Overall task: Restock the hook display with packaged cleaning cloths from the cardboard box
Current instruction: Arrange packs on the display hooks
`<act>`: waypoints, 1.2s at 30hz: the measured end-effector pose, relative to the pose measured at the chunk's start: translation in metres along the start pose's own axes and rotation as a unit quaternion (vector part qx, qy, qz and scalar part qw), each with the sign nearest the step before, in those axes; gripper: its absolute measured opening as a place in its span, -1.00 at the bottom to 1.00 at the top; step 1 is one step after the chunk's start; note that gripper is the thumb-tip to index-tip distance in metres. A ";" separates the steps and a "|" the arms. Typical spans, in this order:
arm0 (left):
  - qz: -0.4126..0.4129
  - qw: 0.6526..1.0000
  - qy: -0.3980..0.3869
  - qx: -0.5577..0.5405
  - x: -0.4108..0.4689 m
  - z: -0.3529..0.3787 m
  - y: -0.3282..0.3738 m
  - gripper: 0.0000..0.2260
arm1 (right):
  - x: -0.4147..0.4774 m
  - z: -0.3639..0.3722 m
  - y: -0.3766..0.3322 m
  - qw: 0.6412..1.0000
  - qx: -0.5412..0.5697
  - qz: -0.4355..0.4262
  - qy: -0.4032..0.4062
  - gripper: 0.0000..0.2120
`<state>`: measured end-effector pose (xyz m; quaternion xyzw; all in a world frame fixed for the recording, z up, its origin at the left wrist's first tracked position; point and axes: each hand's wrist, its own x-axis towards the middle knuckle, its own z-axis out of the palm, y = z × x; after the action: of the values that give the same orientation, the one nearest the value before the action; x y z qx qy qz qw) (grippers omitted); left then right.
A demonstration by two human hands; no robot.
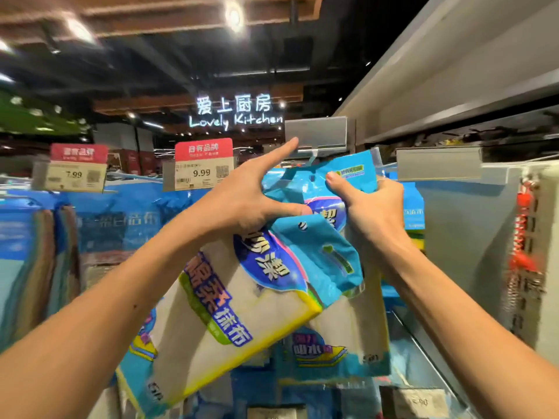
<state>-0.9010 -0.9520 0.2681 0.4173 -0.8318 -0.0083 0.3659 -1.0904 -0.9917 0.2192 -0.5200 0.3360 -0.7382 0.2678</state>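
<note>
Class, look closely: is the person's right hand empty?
No, the right hand grips the blue top of a cloth packet, thumb pressed on its front.

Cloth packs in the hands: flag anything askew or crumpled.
The front pack is held diagonally by the left hand, not upright. The blue header of the rear pack is crumpled in the grip of the right hand.

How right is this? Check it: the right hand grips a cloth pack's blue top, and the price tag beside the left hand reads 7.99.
Wrong: in the head view, the price tag beside the left hand reads 9.99; the 7.99 tag hangs farther left. The right hand does grip the blue top of a cloth pack.
</note>
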 end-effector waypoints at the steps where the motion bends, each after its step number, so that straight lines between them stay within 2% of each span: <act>1: -0.001 1.000 -0.004 0.006 0.001 -0.001 -0.001 -0.09 | 0.005 0.000 -0.001 1.000 -0.029 -0.002 -0.009 -0.71; 6: -0.003 1.000 -0.010 0.025 0.002 -0.001 -0.002 -0.08 | 0.021 -0.005 0.003 0.989 -0.145 -0.021 -0.003 -0.77; 10: 0.003 1.000 0.004 0.019 0.002 0.001 -0.001 -0.11 | 0.030 0.005 0.030 0.986 -0.142 0.027 0.082 -0.70; 13: -0.001 1.000 0.008 0.024 0.003 0.004 -0.001 -0.12 | 0.028 0.012 0.039 0.974 -0.189 0.034 0.120 -0.66; 18: -0.008 1.000 0.009 0.018 0.001 0.006 -0.005 -0.11 | 0.026 0.020 0.044 0.967 -0.202 0.044 0.149 -0.65; 23: -0.019 0.998 0.016 0.056 -0.002 0.007 -0.005 -0.14 | 0.024 0.008 0.048 0.984 -0.147 0.023 0.101 -0.65; 26: -0.029 0.998 0.022 0.044 -0.001 0.007 -0.002 -0.18 | 0.009 -0.005 0.040 0.990 -0.122 -0.001 0.064 -0.43; 28: -0.031 0.998 0.026 0.040 -0.001 0.007 0.000 -0.21 | -0.004 -0.016 0.035 0.985 -0.136 -0.042 0.099 -0.41; 30: -0.032 0.998 0.031 0.044 -0.001 0.009 0.002 -0.24 | -0.021 -0.027 0.025 0.976 -0.130 -0.088 0.153 -0.52; 31: -0.031 0.998 0.033 0.041 -0.001 0.011 0.002 -0.25 | -0.031 -0.032 0.018 0.978 -0.101 -0.101 0.152 -0.54; 32: -0.029 0.998 0.036 0.034 -0.002 0.012 0.002 -0.27 | -0.042 -0.036 0.010 0.986 -0.070 -0.099 0.118 -0.54; 34: -0.020 0.998 0.049 0.017 -0.001 0.016 0.002 -0.30 | -0.060 -0.039 -0.004 0.996 -0.053 -0.058 -0.032 -0.57; 35: -0.015 0.998 0.058 0.008 0.000 0.018 0.001 -0.31 | -0.066 -0.038 -0.008 0.991 -0.064 -0.036 -0.116 -0.67; 36: -0.013 0.998 0.066 0.002 0.001 0.020 0.001 -0.33 | -0.068 -0.035 -0.008 0.983 -0.074 -0.026 -0.168 -0.79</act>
<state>-0.9144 -0.9579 0.2545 0.4283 -0.8005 0.0158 0.4189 -1.1028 -0.9283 0.1773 -0.6634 0.3264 -0.6203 0.2618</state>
